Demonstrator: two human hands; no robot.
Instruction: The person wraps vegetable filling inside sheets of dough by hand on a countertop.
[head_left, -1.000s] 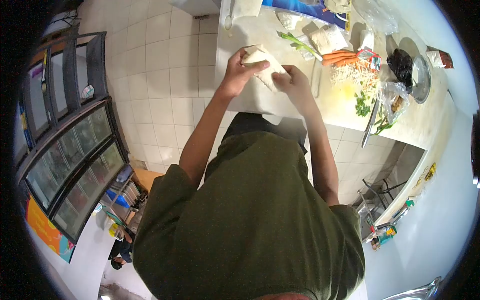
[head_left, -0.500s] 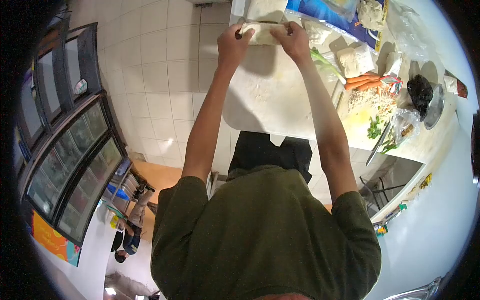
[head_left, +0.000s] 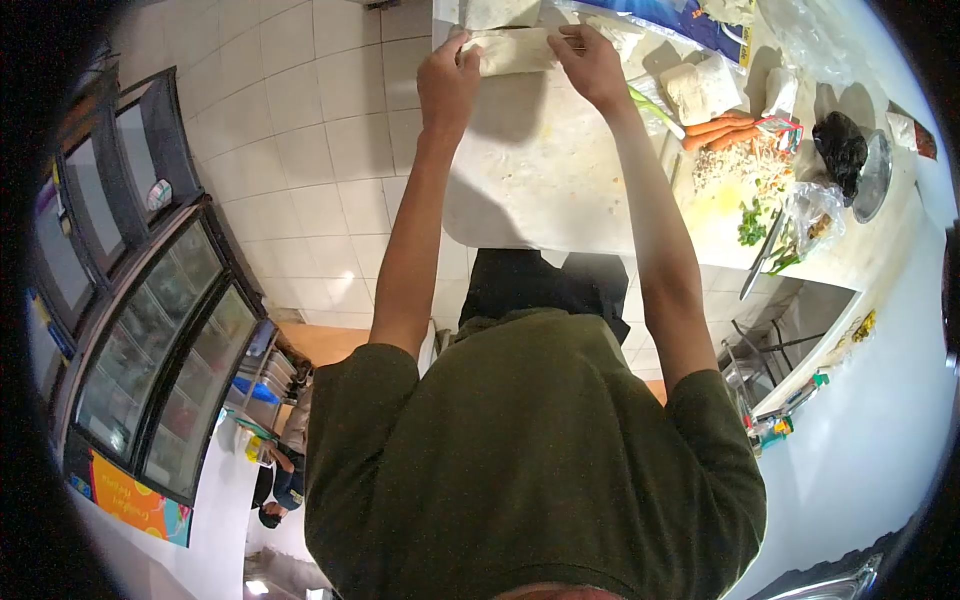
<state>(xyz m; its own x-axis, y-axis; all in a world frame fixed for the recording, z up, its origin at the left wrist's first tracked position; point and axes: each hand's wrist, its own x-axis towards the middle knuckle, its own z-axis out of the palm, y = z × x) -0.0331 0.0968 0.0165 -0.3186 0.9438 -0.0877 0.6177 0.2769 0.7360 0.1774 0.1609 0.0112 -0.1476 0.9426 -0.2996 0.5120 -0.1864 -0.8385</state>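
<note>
A long pale dough-like piece lies across the far left part of the white work surface, beside another pale block. My left hand is at its left end, fingers bent around that end. At the right end is my right hand, its thumb and fingers apart and touching or very near the piece. The exact contact of the fingertips is hard to make out.
Right of my right arm are a green stalk, carrots, white shreds, chopped greens, a knife, a black bag and a metal bowl. Another person is at lower left.
The piece went from between my raised hands, tilted, to the far part of the surface, now lying level. My right hand's fingers have loosened around its end since half a second ago.
</note>
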